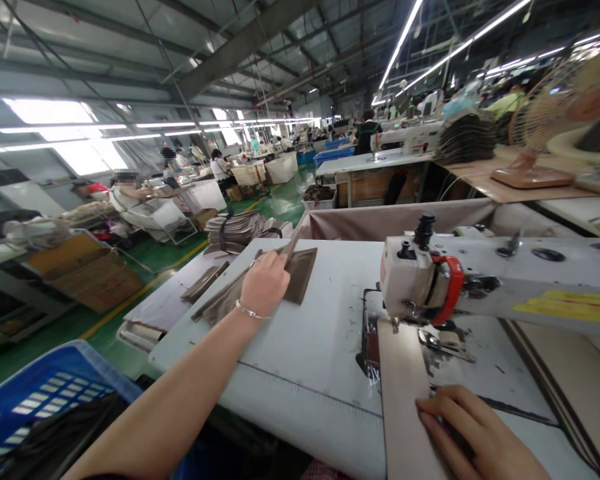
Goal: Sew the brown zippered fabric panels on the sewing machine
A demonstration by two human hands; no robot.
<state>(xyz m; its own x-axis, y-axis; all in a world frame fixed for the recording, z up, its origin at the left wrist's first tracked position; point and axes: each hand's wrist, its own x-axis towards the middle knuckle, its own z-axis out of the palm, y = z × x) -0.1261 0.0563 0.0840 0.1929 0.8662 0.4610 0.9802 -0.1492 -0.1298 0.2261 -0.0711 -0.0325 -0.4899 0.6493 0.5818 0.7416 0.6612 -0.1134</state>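
My left hand point(266, 283), with a bracelet at the wrist, reaches to the far left of the white sewing table. Its fingers are closed on a brown fabric piece point(301, 275), whose edge stands up past the fingertips; more brown fabric lies under the hand. A long beige fabric strip point(405, 393) runs from beneath the sewing machine's needle area point(396, 325) toward me. At the strip's right edge, my right hand point(475, 430) has its fingers curled, thumb and index finger pinching the edge. The machine head point(415, 280) has a red guard.
A blue plastic basket point(55, 373) with dark material stands at lower left. Stacked fabric pieces point(237, 230) lie on a side table point(155, 300) beyond the left edge. A fan point(535, 175) stands on a wooden table at right. Other people work at machines farther off.
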